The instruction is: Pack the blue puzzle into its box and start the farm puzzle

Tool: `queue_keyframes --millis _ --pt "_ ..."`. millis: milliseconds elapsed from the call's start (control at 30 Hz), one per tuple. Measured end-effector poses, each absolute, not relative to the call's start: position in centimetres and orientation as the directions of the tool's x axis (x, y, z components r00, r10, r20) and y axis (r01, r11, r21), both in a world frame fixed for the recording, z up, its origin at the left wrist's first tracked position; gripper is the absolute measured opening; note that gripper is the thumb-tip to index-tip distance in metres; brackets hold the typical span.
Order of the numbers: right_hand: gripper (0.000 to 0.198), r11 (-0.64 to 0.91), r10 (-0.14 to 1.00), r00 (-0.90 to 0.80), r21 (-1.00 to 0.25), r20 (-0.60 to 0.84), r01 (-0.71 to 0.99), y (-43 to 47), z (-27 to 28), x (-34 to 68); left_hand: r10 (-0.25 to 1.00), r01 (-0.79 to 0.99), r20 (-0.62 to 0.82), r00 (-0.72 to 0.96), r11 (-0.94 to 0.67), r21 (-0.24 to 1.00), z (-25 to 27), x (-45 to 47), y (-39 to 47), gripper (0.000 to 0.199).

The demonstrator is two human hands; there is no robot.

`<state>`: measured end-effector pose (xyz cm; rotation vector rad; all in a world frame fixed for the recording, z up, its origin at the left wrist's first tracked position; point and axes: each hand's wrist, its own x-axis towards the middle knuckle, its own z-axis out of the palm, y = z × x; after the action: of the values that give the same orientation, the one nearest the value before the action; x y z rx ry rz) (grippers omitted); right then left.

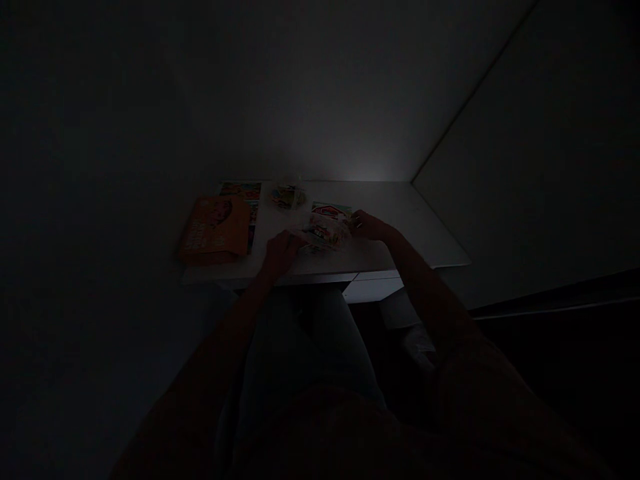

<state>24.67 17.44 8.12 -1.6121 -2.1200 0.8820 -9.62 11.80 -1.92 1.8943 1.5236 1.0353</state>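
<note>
The picture is very dark. A clear plastic bag [326,232] with colourful printed pieces in or under it lies on the white desk [400,207] between my hands. My left hand [283,252] has its fingers closed at the bag's left edge. At the opposite edge, the curled fingers of my right hand [367,225] pinch the bag, as far as the gloom shows. Just behind it, partly covered, is a printed card [331,209] with a red-edged shape. What exactly the bag contains is too dim to make out.
An orange box [215,230] with pale lettering stands at the desk's left, over a colourful printed sheet [254,190]. Toward the wall sits another clear wrapping [287,195] with greenish contents. A whitish crumpled thing [420,343] is below the desk at right.
</note>
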Motion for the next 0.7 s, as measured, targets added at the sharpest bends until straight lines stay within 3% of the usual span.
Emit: queue_keyframes --millis 133,233,300,400,567,633,700 --pt "0.065 0.138 0.982 -0.187 -0.758 0.022 0.638 16.4 9.8 26.6 0.965 0.591 0.244 0.096 -0.253 0.766 -1.7 -9.4 11.7 0.022" --pt "0.071 0.294 0.952 -0.232 -0.815 0.202 0.499 14.8 12.8 26.8 0.967 0.604 0.238 0.085 -0.240 0.760 -1.6 -9.3 11.6 0.021" --pt "0.069 0.398 0.911 -0.317 -0.771 0.265 0.498 13.4 14.9 25.7 0.969 0.614 0.235 0.082 -0.235 0.753 -1.5 -9.2 11.5 0.021" --pt "0.056 0.536 0.830 -0.508 -0.583 0.231 0.611 11.6 17.3 22.3 0.966 0.620 0.244 0.089 -0.245 0.746 -1.5 -9.3 11.4 0.024" --pt "0.031 0.696 0.717 -0.685 -0.080 0.130 0.714 10.8 17.0 18.2 0.962 0.633 0.254 0.099 -0.258 0.730 -1.3 -9.3 11.2 0.019" --pt "0.025 0.705 0.700 -0.702 0.028 0.127 0.708 11.0 16.2 18.2 0.962 0.631 0.249 0.109 -0.261 0.731 -1.1 -9.3 11.2 0.018" --pt "0.031 0.677 0.723 -0.676 0.046 0.146 0.734 11.4 15.4 19.0 0.965 0.633 0.236 0.110 -0.252 0.732 -0.9 -9.2 11.3 0.019"
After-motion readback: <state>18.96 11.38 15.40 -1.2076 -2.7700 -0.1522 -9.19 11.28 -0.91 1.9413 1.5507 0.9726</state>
